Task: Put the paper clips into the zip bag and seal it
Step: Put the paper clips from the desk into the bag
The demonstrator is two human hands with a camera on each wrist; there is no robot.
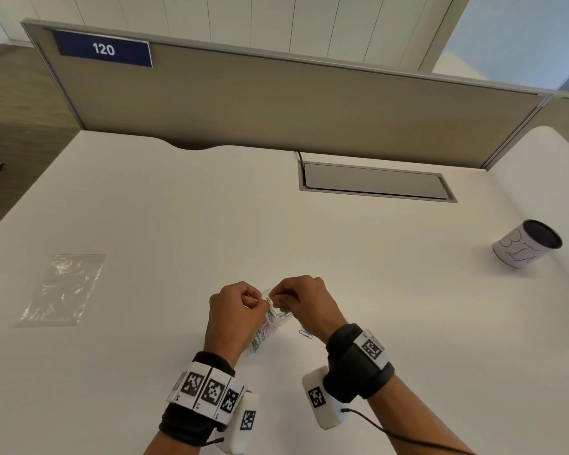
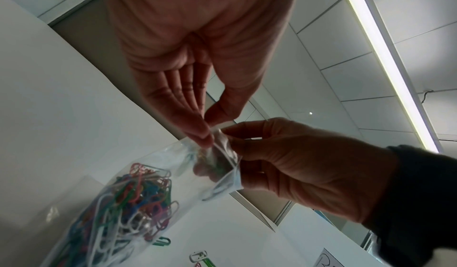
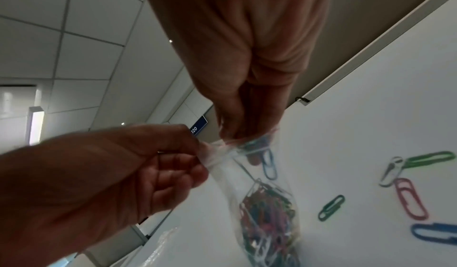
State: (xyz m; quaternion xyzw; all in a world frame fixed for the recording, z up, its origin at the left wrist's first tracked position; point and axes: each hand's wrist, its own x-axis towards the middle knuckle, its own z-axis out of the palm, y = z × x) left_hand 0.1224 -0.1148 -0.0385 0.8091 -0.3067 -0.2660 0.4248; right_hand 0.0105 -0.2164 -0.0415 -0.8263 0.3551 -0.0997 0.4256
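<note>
Just above the bench [image 1: 342,257], left hand [image 1: 234,310] & right hand [image 1: 304,302] both pinch the zip bag [image 2: 138,202] mouth w/ fingers [image 2: 200,136]; sealing now risks stranding loose paper clips [image 3: 410,197] beside it.

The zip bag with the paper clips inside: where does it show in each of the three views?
Head: zip bag low centre, between left hand and right hand.
Left wrist: lower left, mouth pinched by both hands.
Right wrist: lower centre, hanging from the fingers.
Shared landmark: the loose paper clips on the white desk beside the bag.
</note>
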